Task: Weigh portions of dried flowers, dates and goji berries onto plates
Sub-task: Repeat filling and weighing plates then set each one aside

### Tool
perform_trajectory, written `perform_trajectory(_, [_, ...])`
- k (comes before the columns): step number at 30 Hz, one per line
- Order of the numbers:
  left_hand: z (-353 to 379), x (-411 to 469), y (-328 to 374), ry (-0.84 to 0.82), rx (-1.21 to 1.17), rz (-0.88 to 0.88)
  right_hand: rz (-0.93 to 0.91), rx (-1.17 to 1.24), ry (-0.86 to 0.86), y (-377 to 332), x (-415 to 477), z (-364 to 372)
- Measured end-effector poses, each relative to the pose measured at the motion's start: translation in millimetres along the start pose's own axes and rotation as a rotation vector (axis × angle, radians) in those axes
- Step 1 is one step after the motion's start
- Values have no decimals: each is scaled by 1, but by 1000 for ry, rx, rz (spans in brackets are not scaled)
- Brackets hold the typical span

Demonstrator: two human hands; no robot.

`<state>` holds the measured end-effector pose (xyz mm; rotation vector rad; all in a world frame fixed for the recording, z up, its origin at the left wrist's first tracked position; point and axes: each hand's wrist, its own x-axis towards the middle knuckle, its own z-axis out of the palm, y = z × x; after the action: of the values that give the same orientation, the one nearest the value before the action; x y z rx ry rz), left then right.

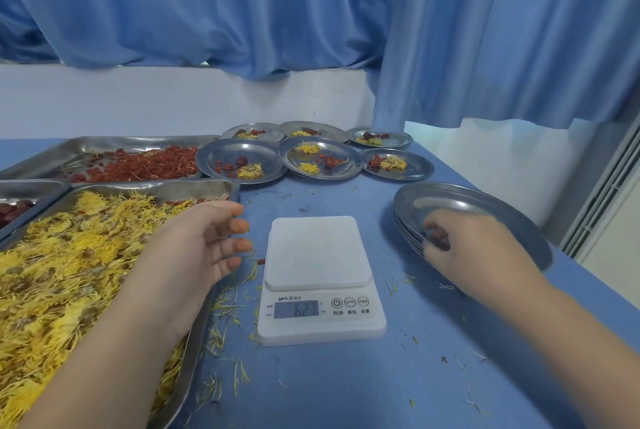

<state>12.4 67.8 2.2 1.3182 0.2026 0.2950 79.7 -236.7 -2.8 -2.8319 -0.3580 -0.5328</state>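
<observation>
A white digital scale [320, 255] stands mid-table with nothing on its platform; its display is lit with blurred digits. My left hand [204, 248] hovers open, fingers spread, between the scale and the tray of yellow dried flowers [69, 255]. My right hand [474, 248] reaches to a stack of steel plates [467, 203] at the right, fingers curled over the near rim of the top plate. Behind the flower tray lies a tray of red goji berries [138, 165]. A tray with dark red dates [14, 210] shows at the far left edge.
Several filled steel plates [318, 158], each with flowers, goji and a date, stand in two rows at the back. Loose petals and one goji berry [261, 261] lie on the blue tablecloth around the scale. Blue curtains hang behind; the table's right edge runs just past the plate stack.
</observation>
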Motion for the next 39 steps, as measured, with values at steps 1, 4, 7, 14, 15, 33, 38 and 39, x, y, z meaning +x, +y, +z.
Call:
perform_trajectory(1, [0, 0, 0, -3, 1, -2, -14, -12, 36, 1, 0, -1])
perform_trajectory(4, [0, 0, 0, -6, -1, -10, -94, -126, 179, 3, 1, -6])
perform_trajectory(7, [2, -1, 1, 6, -4, -10, -224, -192, 407, 1, 1, -11])
perform_trajectory(14, [4, -5, 6, 42, -18, 9, -537, -6, 641, -15, -4, -6])
perform_trajectory(15, [4, -6, 6, 51, -23, 17, -574, 8, 656, -19, -6, -4])
perform_trajectory(33, [8, -10, 11, 117, -91, 26, -783, 23, 588, -47, -10, 33])
perform_trajectory(38, [7, -11, 11, 107, -87, 16, -757, 49, 436, -44, -11, 31])
perform_trajectory(39, [7, -10, 11, 106, -85, 15, -761, 57, 399, -43, -12, 30])
